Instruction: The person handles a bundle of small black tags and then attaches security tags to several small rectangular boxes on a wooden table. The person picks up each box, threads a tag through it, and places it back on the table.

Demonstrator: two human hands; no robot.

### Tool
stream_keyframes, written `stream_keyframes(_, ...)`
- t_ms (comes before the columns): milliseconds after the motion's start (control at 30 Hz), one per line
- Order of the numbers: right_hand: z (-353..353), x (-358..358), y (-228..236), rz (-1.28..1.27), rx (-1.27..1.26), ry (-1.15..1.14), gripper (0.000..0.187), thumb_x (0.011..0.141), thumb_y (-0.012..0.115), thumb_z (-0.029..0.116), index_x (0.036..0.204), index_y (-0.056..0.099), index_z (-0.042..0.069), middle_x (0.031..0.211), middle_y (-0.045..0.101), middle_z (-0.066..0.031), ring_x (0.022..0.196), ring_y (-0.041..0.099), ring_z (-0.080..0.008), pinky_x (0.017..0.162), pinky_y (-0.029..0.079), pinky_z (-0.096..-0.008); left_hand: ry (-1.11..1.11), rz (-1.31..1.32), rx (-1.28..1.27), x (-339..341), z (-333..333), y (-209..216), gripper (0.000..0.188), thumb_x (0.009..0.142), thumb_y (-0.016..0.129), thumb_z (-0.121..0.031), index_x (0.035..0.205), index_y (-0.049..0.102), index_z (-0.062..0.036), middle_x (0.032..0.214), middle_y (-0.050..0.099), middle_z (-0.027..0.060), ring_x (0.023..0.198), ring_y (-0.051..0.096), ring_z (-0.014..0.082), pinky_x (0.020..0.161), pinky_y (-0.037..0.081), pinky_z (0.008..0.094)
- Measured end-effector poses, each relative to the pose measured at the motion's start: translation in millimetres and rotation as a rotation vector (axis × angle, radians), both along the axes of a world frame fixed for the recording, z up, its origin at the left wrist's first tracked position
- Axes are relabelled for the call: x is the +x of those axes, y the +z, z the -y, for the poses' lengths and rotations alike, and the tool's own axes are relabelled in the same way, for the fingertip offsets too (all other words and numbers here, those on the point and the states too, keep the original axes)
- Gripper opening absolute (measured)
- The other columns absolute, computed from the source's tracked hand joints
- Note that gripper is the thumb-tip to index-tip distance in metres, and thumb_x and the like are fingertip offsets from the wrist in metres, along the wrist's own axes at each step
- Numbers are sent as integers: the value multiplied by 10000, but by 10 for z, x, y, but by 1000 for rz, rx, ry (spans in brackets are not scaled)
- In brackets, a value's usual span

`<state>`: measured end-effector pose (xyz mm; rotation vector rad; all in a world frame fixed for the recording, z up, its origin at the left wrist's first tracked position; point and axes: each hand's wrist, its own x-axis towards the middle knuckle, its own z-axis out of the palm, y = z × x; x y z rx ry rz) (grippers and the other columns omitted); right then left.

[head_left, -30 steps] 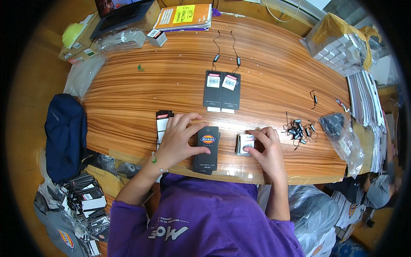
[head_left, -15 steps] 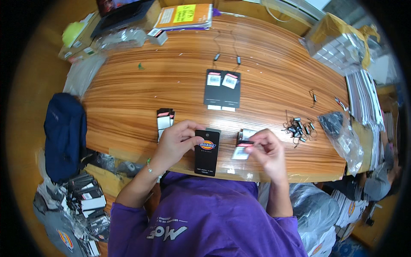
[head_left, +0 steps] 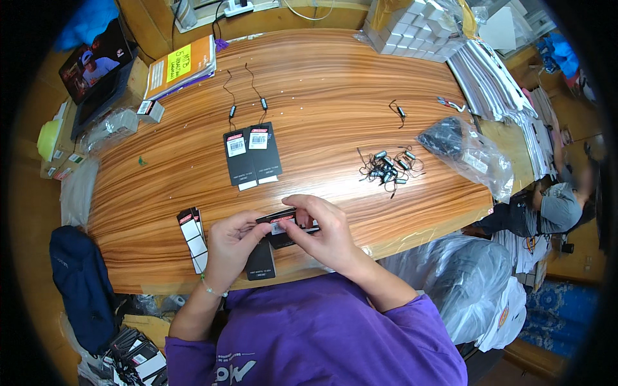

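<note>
Near the table's front edge I hold a small black hang tag [head_left: 280, 238] between both hands. My left hand [head_left: 233, 248] pinches its left end between thumb and fingers. At its right end, my right hand [head_left: 327, 239] grips it, the thumb by a white label sticker with a red band [head_left: 279, 226]. Below the left hand lies another black hang tag [head_left: 261, 264], partly covered by the fingers. Left of that hand, black strips with white labels [head_left: 192, 239] lie in a small stack. Two stickered black tags [head_left: 253, 154] with string loops lie side by side farther back.
A tangle of black tag strings [head_left: 388, 168] lies at right, beside a clear plastic bag [head_left: 473, 154]. Red-handled pliers [head_left: 450, 103], paper stacks [head_left: 492, 83] and white boxes [head_left: 415, 29] stand behind. At left are a laptop [head_left: 96, 71] and folders [head_left: 180, 64]. A person [head_left: 557, 209] is at far right.
My right hand has come left with the labelled piece to meet my left hand. The left hand no longer holds the tag upright; that front now faces differently. The whole view has shifted.
</note>
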<state>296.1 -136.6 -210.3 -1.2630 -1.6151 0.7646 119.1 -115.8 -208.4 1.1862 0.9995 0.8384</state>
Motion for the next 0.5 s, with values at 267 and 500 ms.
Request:
stream_keyframes(267, -23, 1152, -38, 185, -101, -401, 173, 830, 569, 93, 982, 591, 13, 901, 611, -103, 818, 585, -181, 700, 472, -290, 76, 18, 33, -41, -123, 75, 199, 821, 563, 38, 1020, 556, 57, 900, 626, 86, 821, 592, 105, 714, 489, 209)
stream_keyframes(500, 135, 1748, -375, 741, -163, -466, 95, 769, 586, 29, 859, 563, 11, 852, 526, -118, 808, 498, -270, 721, 404, -331, -28, 104, -3, -58, -244, 43, 172, 823, 571, 26, 981, 505, 7, 857, 616, 65, 812, 581, 80, 737, 465, 198)
